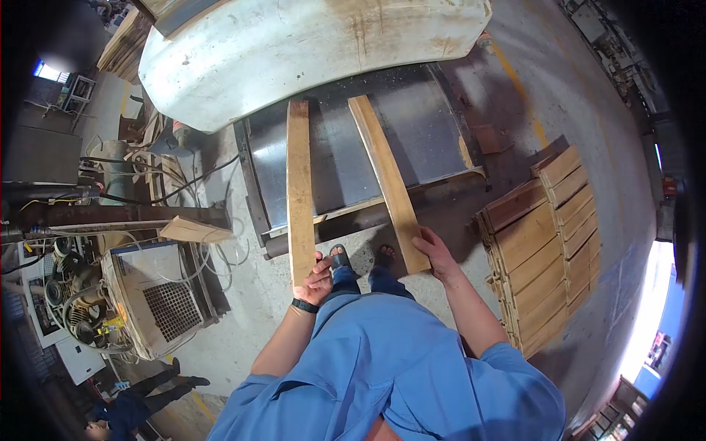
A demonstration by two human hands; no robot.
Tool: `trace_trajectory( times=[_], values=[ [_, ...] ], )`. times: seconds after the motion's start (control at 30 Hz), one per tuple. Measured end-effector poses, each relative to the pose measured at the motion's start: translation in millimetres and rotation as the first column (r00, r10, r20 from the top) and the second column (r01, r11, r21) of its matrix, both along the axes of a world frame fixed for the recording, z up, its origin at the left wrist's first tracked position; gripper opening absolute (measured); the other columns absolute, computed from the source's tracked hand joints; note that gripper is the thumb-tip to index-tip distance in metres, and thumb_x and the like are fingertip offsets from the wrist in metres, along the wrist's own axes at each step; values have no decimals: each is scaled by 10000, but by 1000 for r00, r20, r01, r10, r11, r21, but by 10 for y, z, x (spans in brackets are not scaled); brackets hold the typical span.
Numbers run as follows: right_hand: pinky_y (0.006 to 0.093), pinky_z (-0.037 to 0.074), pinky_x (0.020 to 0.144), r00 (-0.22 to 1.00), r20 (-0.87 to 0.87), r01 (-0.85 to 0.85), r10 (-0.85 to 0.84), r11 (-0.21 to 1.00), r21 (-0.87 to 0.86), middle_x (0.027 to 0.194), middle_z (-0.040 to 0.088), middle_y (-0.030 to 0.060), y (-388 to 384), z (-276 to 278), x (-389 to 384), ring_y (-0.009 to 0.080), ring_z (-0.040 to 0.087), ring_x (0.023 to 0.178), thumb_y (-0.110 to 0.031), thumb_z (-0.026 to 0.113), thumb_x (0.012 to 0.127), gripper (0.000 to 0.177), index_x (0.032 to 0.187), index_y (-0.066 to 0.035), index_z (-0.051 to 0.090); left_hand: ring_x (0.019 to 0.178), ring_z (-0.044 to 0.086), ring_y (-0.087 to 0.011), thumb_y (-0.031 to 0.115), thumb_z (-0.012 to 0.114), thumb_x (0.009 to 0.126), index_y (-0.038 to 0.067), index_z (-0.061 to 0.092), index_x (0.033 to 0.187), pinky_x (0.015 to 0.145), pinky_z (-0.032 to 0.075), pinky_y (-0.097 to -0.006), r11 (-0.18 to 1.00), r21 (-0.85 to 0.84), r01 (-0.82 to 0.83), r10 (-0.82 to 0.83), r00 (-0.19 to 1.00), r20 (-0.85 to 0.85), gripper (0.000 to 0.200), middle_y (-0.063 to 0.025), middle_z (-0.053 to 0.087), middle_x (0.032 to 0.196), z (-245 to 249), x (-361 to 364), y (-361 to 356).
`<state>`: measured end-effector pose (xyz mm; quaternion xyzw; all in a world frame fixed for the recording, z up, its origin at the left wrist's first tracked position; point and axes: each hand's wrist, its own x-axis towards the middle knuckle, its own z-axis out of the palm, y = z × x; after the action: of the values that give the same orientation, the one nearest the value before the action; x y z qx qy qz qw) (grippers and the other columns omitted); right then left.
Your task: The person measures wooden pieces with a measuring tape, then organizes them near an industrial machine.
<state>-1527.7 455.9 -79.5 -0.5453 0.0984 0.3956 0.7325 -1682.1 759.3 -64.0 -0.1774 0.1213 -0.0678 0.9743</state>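
A long, flat, pale wooden left plank (299, 191) lies straight from far to near on the dark metal worktop (430, 136), and a similar right plank (388, 184) slants rightward as it comes nearer, both near ends overhanging the edge, gripped by the left hand (318, 279) and right hand (435, 253).

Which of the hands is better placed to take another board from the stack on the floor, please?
Right, probably. The right hand holds the near end of the right board, on the same side as the stack. The left hand, gripping the left board, would have to cross the body.
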Motion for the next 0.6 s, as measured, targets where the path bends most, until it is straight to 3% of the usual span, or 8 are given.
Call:
trace_trajectory(
  times=[0.1,0.3,0.4,0.43,0.5,0.6],
  values=[
    [307,530,869,995,94,40,-30,994,-105,1157,635,77,133,-8,7,151,631,1006,-233,677,952,585,1444,-24,438,529,478,-82,228,471,1018,-102,569,1203,451,430,-203,998,66,-10,11,1000,-6,390,-95,497,837,-77,16,50],
    [274,548,768,988,145,78,-54,982,-169,1120,641,75,341,-94,94,125,640,928,-249,641,986,564,1464,-39,428,558,477,-108,566,470,1000,-60,583,1178,492,420,-237,972,224,67,-45,994,-99,660,-63,492,790,-69,85,110],
    [274,541,796,984,169,89,-48,966,-242,1143,650,81,406,-106,132,123,638,960,-255,639,990,564,1471,-41,438,627,518,-151,717,409,953,-18,587,1167,570,448,-292,822,520,234,-46,936,-348,786,-57,528,806,-46,133,119],
    [277,537,818,983,179,95,-45,956,-278,1157,654,84,416,-127,139,124,636,981,-256,639,990,564,1473,-41,442,689,552,-193,732,359,961,4,578,1171,633,472,-343,740,586,329,17,863,-506,789,-72,571,848,-92,146,126],
    [276,513,877,971,240,79,9,931,-357,1208,652,93,399,-198,153,131,628,1032,-263,635,993,564,1477,-41,448,745,598,-216,728,355,964,7,577,1177,640,481,-344,529,764,369,135,853,-505,784,-100,618,915,-175,151,95],
    [273,473,951,966,255,79,27,914,-398,1265,647,98,421,-130,176,138,609,1102,-274,629,996,558,1474,-39,462,843,638,-238,714,356,974,8,561,1222,708,519,-378,407,829,383,93,886,-455,776,-109,640,973,-120,130,90]
  ],
)
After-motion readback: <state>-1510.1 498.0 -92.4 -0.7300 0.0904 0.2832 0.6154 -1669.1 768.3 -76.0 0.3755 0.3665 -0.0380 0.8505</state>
